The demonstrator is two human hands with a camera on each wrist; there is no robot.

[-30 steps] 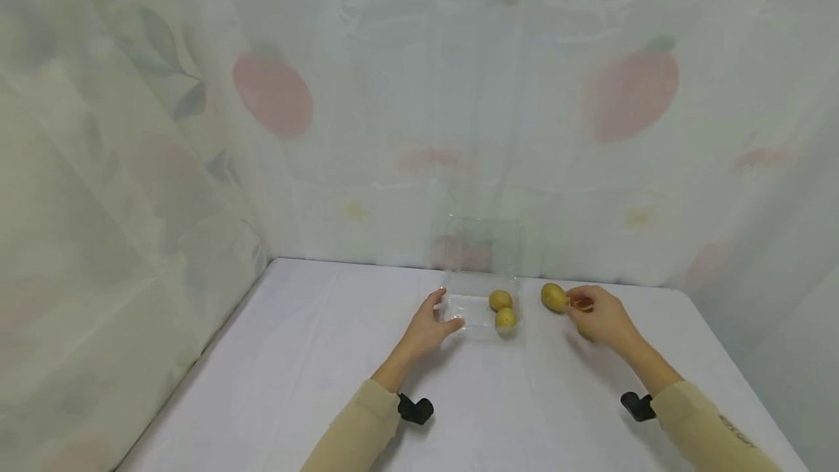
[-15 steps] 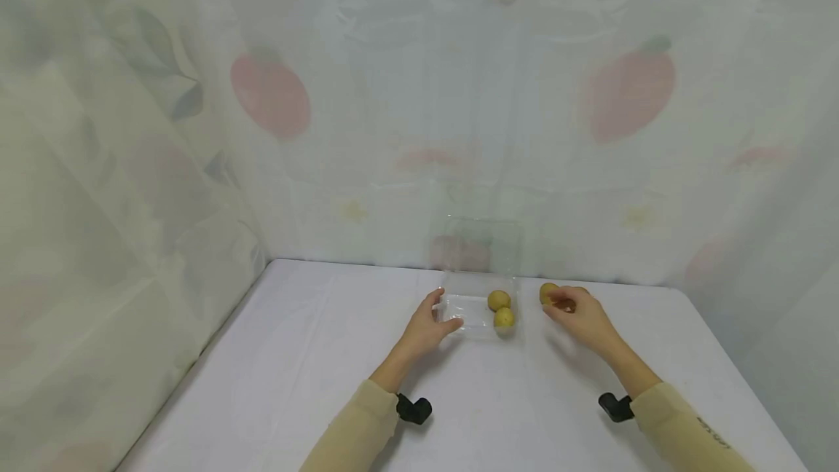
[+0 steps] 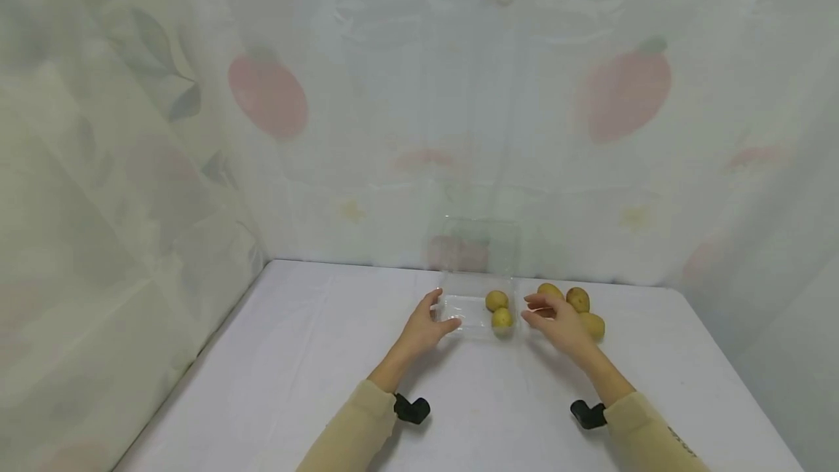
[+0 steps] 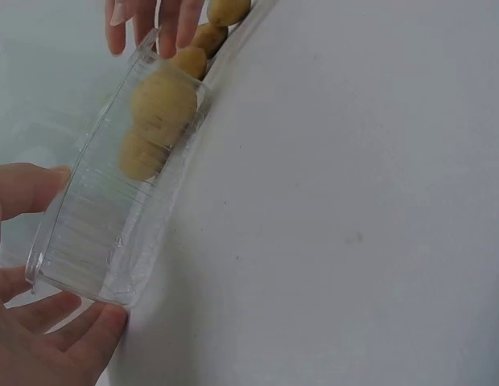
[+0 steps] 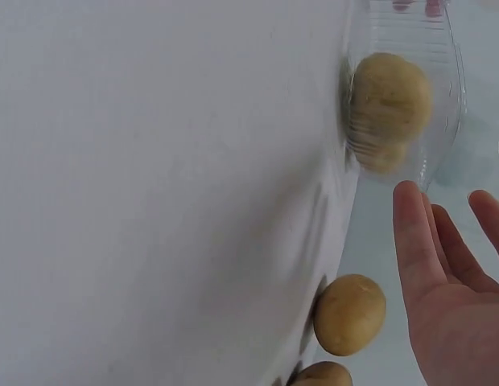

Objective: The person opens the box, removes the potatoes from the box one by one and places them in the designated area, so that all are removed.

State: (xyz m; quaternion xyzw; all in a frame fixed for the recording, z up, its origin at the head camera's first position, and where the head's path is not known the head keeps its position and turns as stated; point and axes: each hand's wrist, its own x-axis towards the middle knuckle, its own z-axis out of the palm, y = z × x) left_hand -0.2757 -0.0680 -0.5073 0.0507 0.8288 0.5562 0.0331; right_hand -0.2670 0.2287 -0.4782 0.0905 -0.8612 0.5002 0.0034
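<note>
A clear plastic clamshell box (image 3: 468, 309) stands on the table with its lid raised at the back. My left hand (image 3: 422, 328) holds its left end, thumb at the front rim and fingers around the corner, as the left wrist view (image 4: 52, 342) shows. Two potatoes (image 3: 502, 319) sit at the box's right end. Just right of the box is my right hand (image 3: 553, 320), its fingers extended and nothing between them. In the right wrist view the fingertips (image 5: 408, 197) point at the box's end wall.
Three loose potatoes lie right of the box: one partly hidden behind my right hand, a darker potato (image 3: 578, 300) and a front potato (image 3: 593, 326). A patterned curtain (image 3: 367, 130) hangs behind the white table (image 3: 314, 370).
My right hand has moved left from over the loose potatoes toward the box, uncovering two of them. The left hand stays at the box, which still holds two potatoes.
</note>
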